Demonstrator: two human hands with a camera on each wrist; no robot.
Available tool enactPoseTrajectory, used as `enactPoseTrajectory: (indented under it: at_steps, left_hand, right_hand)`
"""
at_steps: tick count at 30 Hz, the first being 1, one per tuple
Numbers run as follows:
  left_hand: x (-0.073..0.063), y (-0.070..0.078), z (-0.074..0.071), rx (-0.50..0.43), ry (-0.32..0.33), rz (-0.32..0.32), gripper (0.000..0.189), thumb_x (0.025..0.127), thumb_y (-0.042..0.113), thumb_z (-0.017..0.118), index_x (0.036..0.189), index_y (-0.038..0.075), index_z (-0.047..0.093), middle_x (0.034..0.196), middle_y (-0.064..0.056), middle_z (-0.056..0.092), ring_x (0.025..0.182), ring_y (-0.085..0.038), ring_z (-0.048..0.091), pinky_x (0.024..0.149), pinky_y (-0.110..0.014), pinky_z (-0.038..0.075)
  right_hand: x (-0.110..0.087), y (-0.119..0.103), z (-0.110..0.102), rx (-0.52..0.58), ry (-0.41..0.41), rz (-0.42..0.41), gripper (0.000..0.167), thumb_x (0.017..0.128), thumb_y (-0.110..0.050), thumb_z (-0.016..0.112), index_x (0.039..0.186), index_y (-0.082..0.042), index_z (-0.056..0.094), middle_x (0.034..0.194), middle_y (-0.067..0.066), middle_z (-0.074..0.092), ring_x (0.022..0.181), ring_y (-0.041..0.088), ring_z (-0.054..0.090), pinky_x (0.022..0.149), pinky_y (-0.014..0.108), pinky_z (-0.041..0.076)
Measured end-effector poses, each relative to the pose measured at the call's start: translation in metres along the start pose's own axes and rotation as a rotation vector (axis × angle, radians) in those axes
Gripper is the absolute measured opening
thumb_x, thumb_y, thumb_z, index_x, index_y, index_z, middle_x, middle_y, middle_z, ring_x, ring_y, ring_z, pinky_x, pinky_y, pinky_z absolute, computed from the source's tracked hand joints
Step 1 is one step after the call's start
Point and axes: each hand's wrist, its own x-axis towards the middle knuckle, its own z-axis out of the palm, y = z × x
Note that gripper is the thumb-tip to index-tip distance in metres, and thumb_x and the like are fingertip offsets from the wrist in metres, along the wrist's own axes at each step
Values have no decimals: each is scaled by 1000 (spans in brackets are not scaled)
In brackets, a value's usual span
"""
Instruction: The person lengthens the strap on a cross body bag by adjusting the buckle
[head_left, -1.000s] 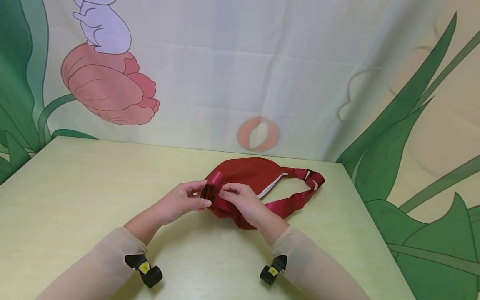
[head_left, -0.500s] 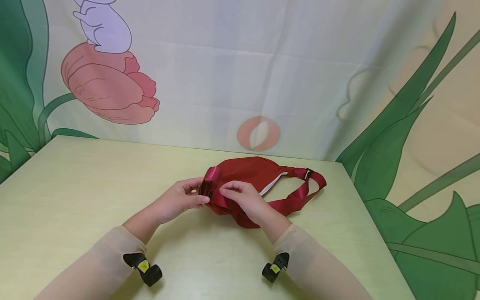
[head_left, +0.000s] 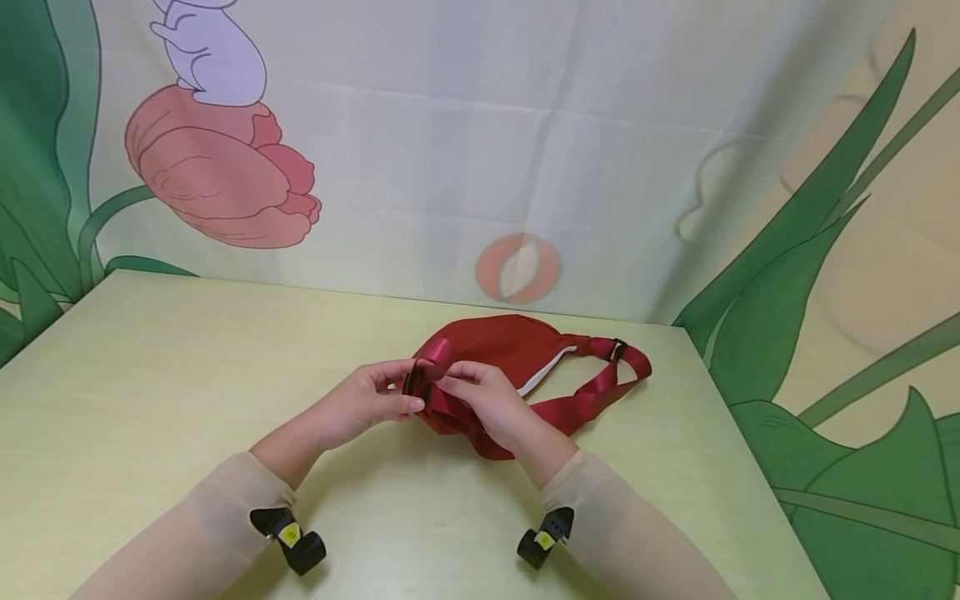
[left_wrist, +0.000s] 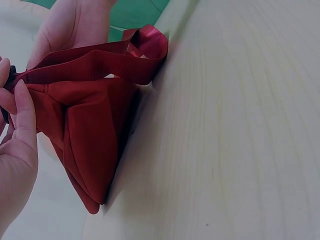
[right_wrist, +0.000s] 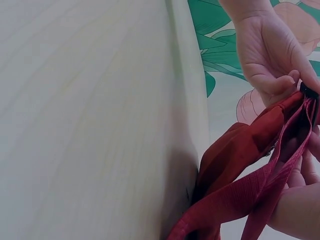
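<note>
A red waist bag (head_left: 498, 337) with a white zip edge lies on the table in the head view. My left hand (head_left: 360, 398) pinches a black buckle (head_left: 415, 382) at the bag's left end between thumb and fingers. Out of the buckle rises a short loop of dark red webbing strap (head_left: 438, 352). My right hand (head_left: 491, 402) pinches the strap just right of the buckle. In the left wrist view the buckle (left_wrist: 11, 75) is partly covered by fingers. The right wrist view has two lengths of strap (right_wrist: 280, 175) running down from the buckle.
At the bag's right end the strap curves through a black slider (head_left: 618, 348) and back along the table (head_left: 225, 350). Behind stands a printed cloth backdrop (head_left: 390, 167), close to the table's far edge. Small black cameras (head_left: 300, 546) sit at both wrists.
The small strap loop above the buckle shifts left, then back right and leans toward my right fingertips. The strap bend at the far right widens slightly. Both hands keep their hold.
</note>
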Motion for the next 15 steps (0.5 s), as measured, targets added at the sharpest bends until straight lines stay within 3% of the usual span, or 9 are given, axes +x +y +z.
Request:
enactPoseTrajectory:
  at_steps: [7,15]
  left_hand:
    - [0,0,1,9,3,3,57,85,15,68,135,0,45,117,-16,55,99,-24,58,83,-35,51]
    - [-1,1,-1,-4,13,13,57,86,17,68,136,3,46,124,-14,54,105,-25,56,88,-41,48]
  right_hand:
    - [0,-1,-1,29,1,3,21,91,-19,61,104,-3,64,95,4,65,92,19,56,79,30,48]
    - [-1,0,-10,-11,-44,72,24,90,-23,62,110,-10,65,106,5,63,97,21,56,77,33,51]
